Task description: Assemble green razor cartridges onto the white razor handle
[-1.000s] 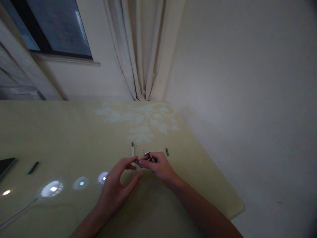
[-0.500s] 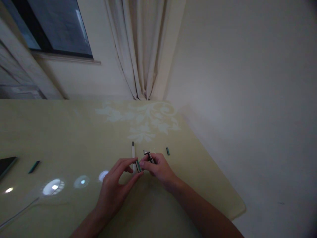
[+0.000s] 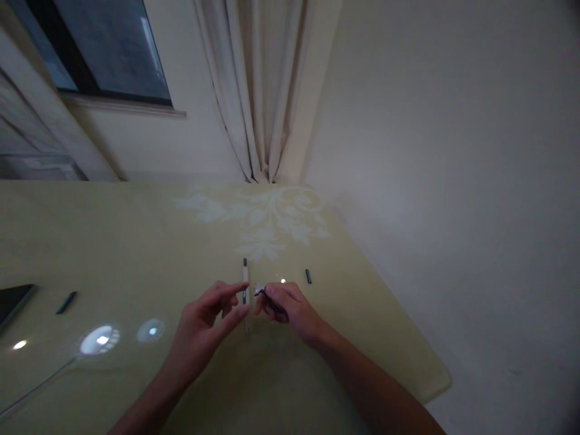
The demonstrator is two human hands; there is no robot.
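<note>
My left hand (image 3: 203, 317) pinches a short, narrow dark piece (image 3: 244, 295) upright between thumb and index fingertip. Its exact kind is too small to tell. My right hand (image 3: 290, 308) is closed round a small tool (image 3: 270, 298) with a bright metal end and a dark handle, partly hidden by the fingers. The metal end points left, a short gap from the dark piece. Behind the left fingertips a slim white stick (image 3: 245, 273) with a dark tip lies on the table, pointing away from me.
The pale table (image 3: 362, 338) ends in a slanting edge on the right, beside the wall. A small dark-green piece (image 3: 309, 276) lies right of my hands, another (image 3: 66, 302) far left. A dark flat object (image 3: 13, 305) and a thin cable (image 3: 36, 386) are at the left.
My left hand has drawn a little left, away from the right hand, and the dark piece has turned more upright. The tool in my right hand has tipped lower, its metal end towards the left.
</note>
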